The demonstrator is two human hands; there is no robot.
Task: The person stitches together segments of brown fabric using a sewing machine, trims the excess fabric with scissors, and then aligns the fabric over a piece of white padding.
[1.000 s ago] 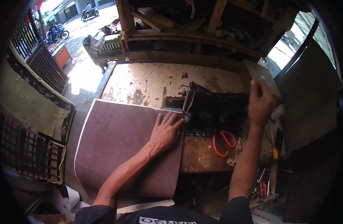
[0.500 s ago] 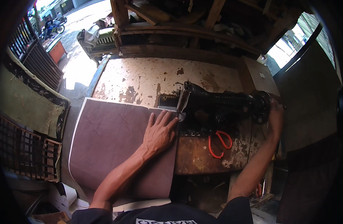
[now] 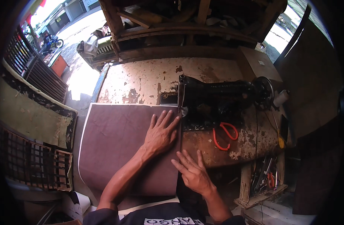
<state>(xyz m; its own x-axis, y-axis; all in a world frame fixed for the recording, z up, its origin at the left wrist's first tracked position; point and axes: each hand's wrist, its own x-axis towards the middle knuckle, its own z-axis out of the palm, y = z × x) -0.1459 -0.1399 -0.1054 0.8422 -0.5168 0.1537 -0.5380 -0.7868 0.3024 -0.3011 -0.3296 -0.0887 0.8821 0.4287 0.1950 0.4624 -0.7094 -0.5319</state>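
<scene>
A large sheet of dark brown leather-like material [image 3: 115, 150] with a pale edge covers the left front of the worn table. My left hand [image 3: 160, 131] lies flat on it, fingers spread, close to the needle end of a black sewing machine [image 3: 217, 97]. The sheet's right edge runs up to the machine's presser foot. My right hand [image 3: 194, 170] is at that right edge, lower down, with fingers spread; it holds nothing, and I cannot tell whether the fingertips touch the sheet. Red-handled scissors [image 3: 225, 137] rest beside the machine's base, their blades hidden.
A thread cone [image 3: 281, 98] stands right of the handwheel [image 3: 264, 93]. Below the table's right end, an open wooden drawer [image 3: 264, 187] holds several tools. Wooden shelving [image 3: 157, 33] rises behind the table [image 3: 142, 75]. A slatted frame [image 3: 33, 161] stands at the left.
My right hand has left the handwheel and come down to the sheet's right edge. The left hand stays flat on the sheet. The view has shifted slightly.
</scene>
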